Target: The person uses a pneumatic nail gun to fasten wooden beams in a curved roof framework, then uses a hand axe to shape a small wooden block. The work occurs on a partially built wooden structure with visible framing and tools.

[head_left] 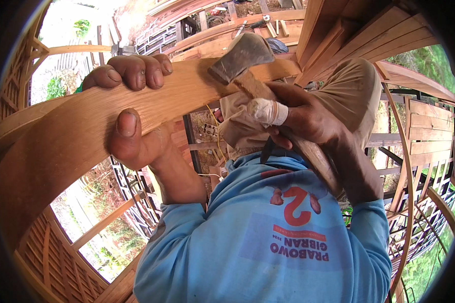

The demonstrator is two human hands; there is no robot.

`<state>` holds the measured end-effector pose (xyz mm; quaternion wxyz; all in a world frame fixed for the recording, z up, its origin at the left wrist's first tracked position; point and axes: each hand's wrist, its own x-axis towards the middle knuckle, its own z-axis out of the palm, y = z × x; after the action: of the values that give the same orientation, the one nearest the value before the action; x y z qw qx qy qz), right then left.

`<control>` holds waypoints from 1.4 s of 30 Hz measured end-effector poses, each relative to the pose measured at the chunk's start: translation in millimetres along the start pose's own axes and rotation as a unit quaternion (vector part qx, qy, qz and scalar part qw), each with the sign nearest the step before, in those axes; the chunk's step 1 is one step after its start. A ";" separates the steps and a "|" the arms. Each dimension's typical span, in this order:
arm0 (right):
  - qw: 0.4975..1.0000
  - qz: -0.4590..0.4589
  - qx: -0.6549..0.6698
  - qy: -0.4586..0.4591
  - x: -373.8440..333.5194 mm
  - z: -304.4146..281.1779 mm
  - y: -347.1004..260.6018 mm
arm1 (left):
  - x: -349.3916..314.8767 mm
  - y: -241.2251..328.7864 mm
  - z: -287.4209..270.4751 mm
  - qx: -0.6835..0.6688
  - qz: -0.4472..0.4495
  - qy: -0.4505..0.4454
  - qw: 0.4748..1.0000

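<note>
A long wooden board [184,88] slants across the upper left, its near end large at the left rim. My left hand [139,144] is closed round the board, with fingers over the far edge and the thumb on the near side. My right hand [308,116] grips a hatchet [242,55] by its wooden handle, which runs down past my wrist. White wrapping covers one finger of that hand. The hatchet's dark metal head lies over the board's right part; whether its edge touches the wood I cannot tell.
My bent leg in tan trousers [356,91] is beneath the board's right end. Long planks [379,38] rise at the upper right. Loose timber [202,45] and tools lie beyond. A yellow cord [217,123] hangs below the board, and slatted panels [60,257] stand lower left.
</note>
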<state>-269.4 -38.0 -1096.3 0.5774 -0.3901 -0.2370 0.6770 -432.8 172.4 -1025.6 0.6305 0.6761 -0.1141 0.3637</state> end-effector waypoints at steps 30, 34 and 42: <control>0.740 -0.260 -0.574 0.234 -0.5 -5.6 -9.9 | -5.5 -0.7 5.9 0.007 0.012 0.033 0.999; 0.915 -0.127 -0.332 0.192 11.8 -15.6 -13.6 | -4.6 0.2 11.6 0.020 0.015 0.055 0.998; 0.990 -0.022 -0.126 0.058 7.2 -34.0 -4.8 | 0.0 8.6 8.9 0.047 0.012 -0.006 0.999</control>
<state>-239.5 -34.5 -1114.2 0.5512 -0.4929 -0.2948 0.6053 -435.0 162.5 -1018.5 0.5930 0.7058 -0.1088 0.3719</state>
